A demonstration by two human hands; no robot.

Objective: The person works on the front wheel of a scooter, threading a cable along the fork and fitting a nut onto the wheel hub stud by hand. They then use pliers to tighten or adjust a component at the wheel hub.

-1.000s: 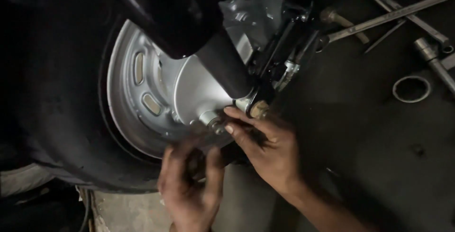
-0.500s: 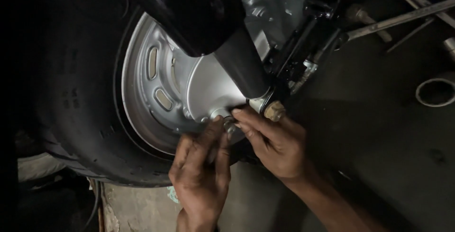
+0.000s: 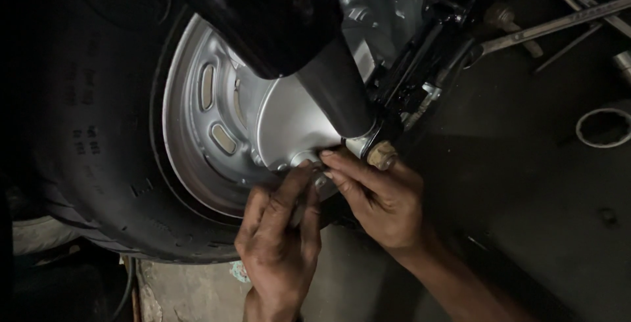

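Both hands work at the silver wheel hub (image 3: 289, 131): left hand (image 3: 279, 243) and right hand (image 3: 381, 200) have fingers pressed together, pinching a small axle fitting (image 3: 307, 162); greasy fingertips could slip and drop it to the floor

You are in a vehicle repair workshop. A black tyre (image 3: 85, 158) on a silver wheel rim (image 3: 217, 131) fills your view, with a dark fork leg (image 3: 335, 92) beside it. Long metal tools (image 3: 545, 29) and a metal ring (image 3: 603, 127) lie loose on the dark, grimy floor (image 3: 526, 184), and the concrete below is stained.
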